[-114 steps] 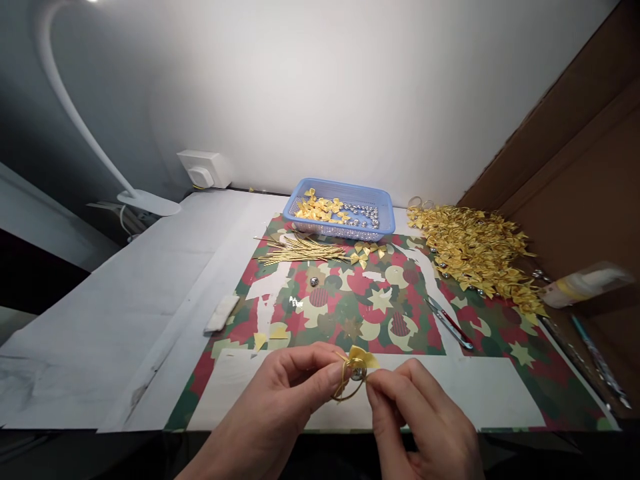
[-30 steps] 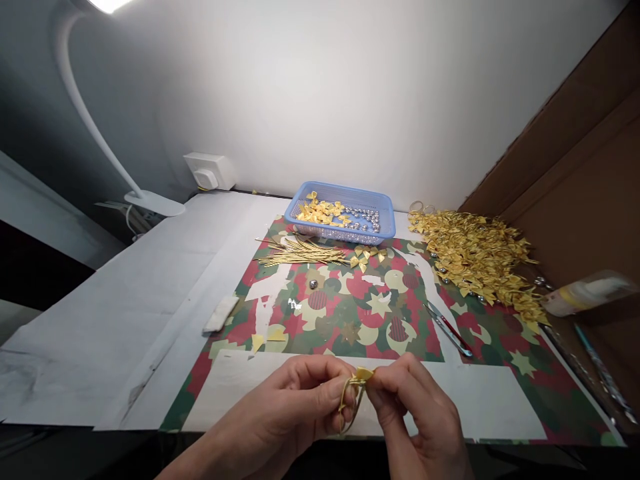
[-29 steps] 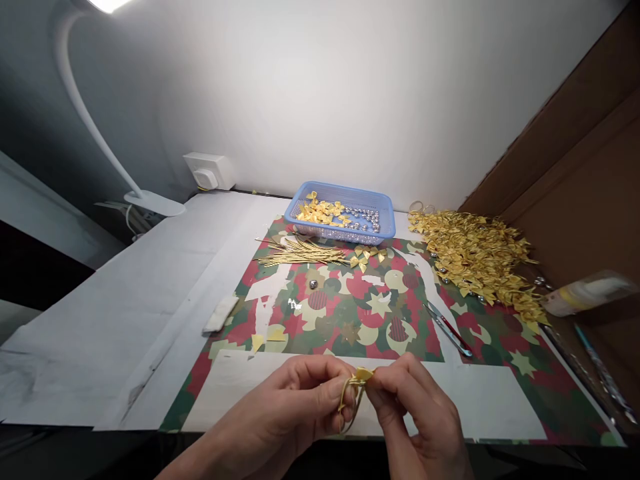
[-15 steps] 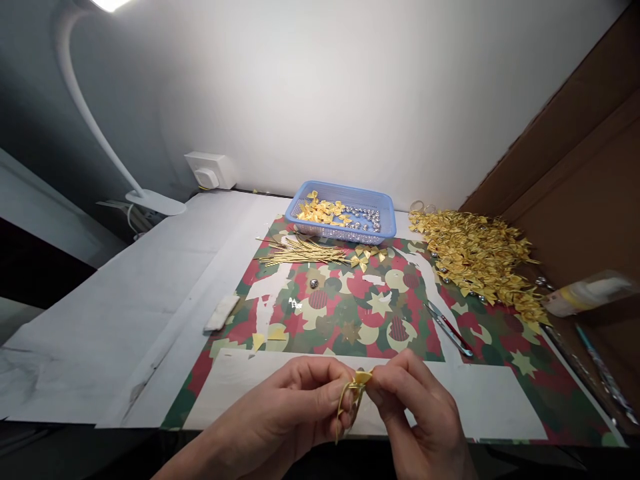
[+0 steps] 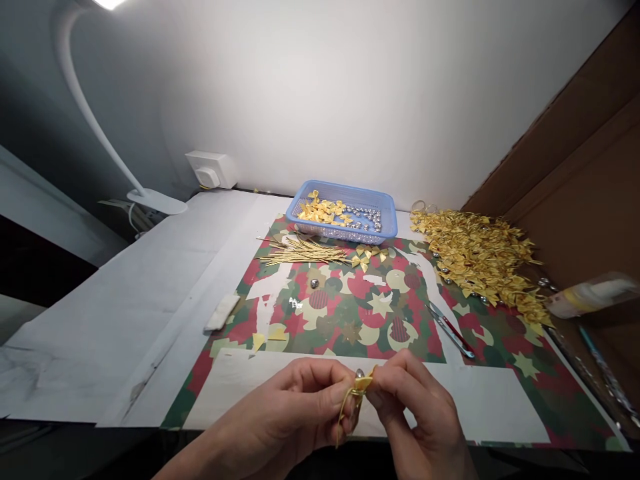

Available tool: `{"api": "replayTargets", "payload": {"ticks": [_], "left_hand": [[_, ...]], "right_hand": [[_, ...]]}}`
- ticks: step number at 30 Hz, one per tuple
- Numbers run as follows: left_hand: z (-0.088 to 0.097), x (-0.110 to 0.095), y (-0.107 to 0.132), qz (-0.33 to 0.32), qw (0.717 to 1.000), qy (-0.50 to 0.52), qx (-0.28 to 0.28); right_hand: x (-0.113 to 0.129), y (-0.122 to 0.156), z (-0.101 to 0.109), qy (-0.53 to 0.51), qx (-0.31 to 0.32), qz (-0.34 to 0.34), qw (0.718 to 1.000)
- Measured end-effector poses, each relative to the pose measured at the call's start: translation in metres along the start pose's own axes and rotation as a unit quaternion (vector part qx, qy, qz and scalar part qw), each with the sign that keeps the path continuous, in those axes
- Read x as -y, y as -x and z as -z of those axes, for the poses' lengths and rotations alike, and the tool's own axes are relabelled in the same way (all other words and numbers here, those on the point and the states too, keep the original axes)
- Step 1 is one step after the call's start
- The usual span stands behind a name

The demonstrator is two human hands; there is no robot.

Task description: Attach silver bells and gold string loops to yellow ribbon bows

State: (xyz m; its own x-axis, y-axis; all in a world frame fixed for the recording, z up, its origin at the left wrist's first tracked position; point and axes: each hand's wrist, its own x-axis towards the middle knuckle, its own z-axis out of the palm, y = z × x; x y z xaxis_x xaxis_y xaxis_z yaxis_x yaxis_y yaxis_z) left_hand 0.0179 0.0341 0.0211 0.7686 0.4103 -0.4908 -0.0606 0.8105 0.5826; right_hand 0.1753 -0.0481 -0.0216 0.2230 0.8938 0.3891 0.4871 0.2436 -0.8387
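Between my two hands is a small yellow ribbon bow (image 5: 363,383) with a silver bell (image 5: 359,374) at its top and a thin gold cord hanging below. My left hand (image 5: 305,403) is closed, thumb and fingers pinching the bow and its cord from the left. From the right, my right hand (image 5: 417,407) pinches the bow's edge between thumb and forefinger. Both hands are just above the white strip (image 5: 490,393) at the front of the patterned paper. The fingertips hide part of the bow.
A blue basket (image 5: 385,233) holds yellow bows and silver bells. Gold cords (image 5: 303,252) lie before it, with a lone bell (image 5: 315,283) nearer. A heap of finished-looking yellow bows (image 5: 475,257), scissors (image 5: 453,333) and a bottle (image 5: 593,297) are at the right; a lamp (image 5: 157,201) stands left.
The bow has turned slightly between my fingers, so the silver bell shows more at its top. My hands have stayed almost in place.
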Motion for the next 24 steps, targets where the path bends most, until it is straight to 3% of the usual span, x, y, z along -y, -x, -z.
{"api": "replayTargets", "payload": {"ticks": [10,24], "left_hand": [[0.0035,0.0014,-0.0005,0.005,1.000,0.018,0.013],[0.0028,-0.0018,-0.0020,0.025,0.999,0.028,0.015]], "right_hand": [[-0.0022,-0.0006,-0.0003,-0.022,-0.009,0.017,1.000],[-0.0019,-0.0038,0.0066,-0.037,0.034,0.014,0.999]]}}
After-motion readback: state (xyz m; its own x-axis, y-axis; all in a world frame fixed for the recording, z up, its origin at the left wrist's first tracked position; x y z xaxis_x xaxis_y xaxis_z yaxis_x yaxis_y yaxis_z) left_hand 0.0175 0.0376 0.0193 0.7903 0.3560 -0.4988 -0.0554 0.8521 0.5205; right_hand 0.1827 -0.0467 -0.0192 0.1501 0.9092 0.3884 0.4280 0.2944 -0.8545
